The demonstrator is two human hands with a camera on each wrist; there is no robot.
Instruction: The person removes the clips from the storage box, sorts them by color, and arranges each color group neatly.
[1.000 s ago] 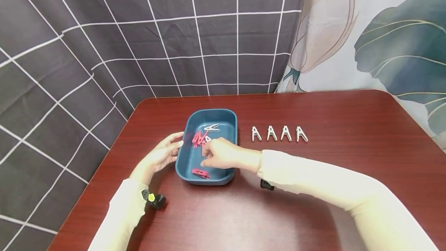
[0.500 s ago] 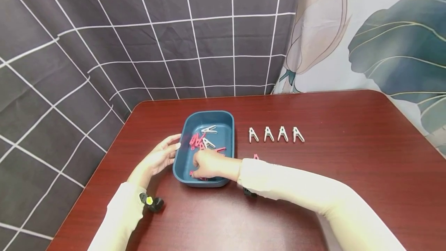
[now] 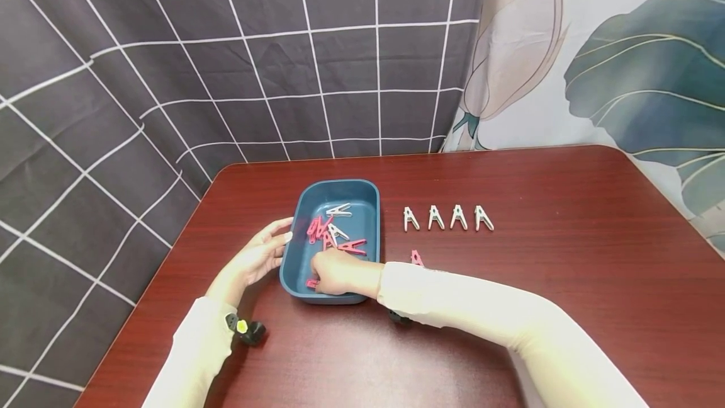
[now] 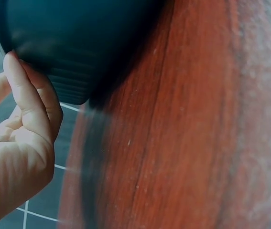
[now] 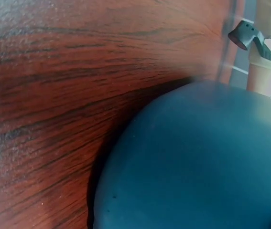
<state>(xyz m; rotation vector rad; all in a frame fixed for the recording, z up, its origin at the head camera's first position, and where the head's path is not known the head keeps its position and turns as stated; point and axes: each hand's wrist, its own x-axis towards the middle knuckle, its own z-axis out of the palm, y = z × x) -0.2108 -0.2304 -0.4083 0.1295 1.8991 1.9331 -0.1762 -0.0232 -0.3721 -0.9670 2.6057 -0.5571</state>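
My left hand [image 3: 259,255] steadies the blue plastic bin [image 3: 370,197] from the left, fingers extended along its outer wall. In the left wrist view a fingertip of that left hand [image 4: 23,119] touches the bin's edge. My right hand [image 3: 337,272] is down inside the near end, fingers curled over a pink clothespin [image 3: 312,283] whose end sticks out beside them; its fingertips are hidden. Farther back in the bin lie several pink clothespins, one of them an opened-out pink clothespin [image 3: 354,247], and two white clothespins, the rear white clothespin [image 3: 340,209] by itself.
Right of the bin several white clothespins [image 3: 435,218] stand in a row on the red-brown table [image 3: 538,206]. In front of them a pink clothespin [image 3: 416,257] is partly covered by my right sleeve [image 3: 453,294]. A grey grid-patterned curtain [image 3: 340,62] hangs behind the table.
My right hand has moved toward the near end of the bin and closed over the pink clothespin there, uncovering clothespins in the middle and one on the table. My left hand stays at the wall.
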